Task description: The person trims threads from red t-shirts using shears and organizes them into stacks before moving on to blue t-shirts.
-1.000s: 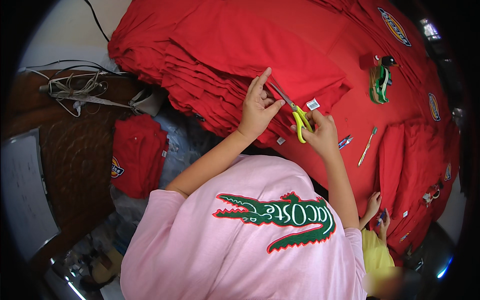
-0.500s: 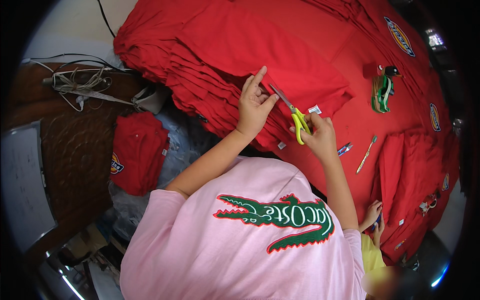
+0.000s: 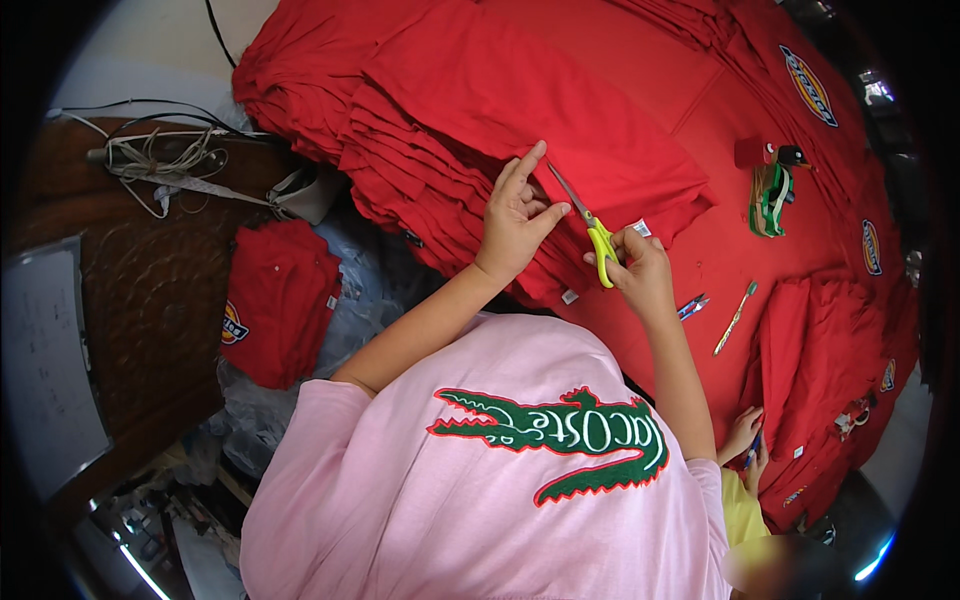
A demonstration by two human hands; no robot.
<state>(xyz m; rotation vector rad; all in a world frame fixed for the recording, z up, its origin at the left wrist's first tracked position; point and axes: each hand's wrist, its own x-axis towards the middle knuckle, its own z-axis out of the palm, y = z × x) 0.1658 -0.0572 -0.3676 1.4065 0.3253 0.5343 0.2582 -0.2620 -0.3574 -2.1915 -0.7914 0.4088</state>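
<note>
My right hand [image 3: 645, 275] is closed round yellow-green scissors [image 3: 600, 239], fingers in the handle loops. The blades point up and left over a red garment [image 3: 600, 150], their tip close to my left index finger. My left hand [image 3: 512, 225] is at that garment's edge, index finger and thumb stretched out and apart, the other fingers curled. I see nothing held in it, though its palm side is partly hidden. A white label [image 3: 641, 229] shows on the cloth just beyond my right hand. A heap of red garments [image 3: 400, 170] lies in overlapping layers beneath and left of my left hand.
Right of my hands lie small blue thread snips [image 3: 692, 306], a thin stick-like tool [image 3: 735, 318] and a bundle of green ribbon [image 3: 770, 200]. A co-worker's hand [image 3: 742, 435] works at red garments [image 3: 815, 350]. Another red pile [image 3: 280, 300] sits left on clear plastic.
My hands and the scissors have shifted slightly to the right. The scissors stand a little more upright, and the garment's label appears slightly further right and lower.
</note>
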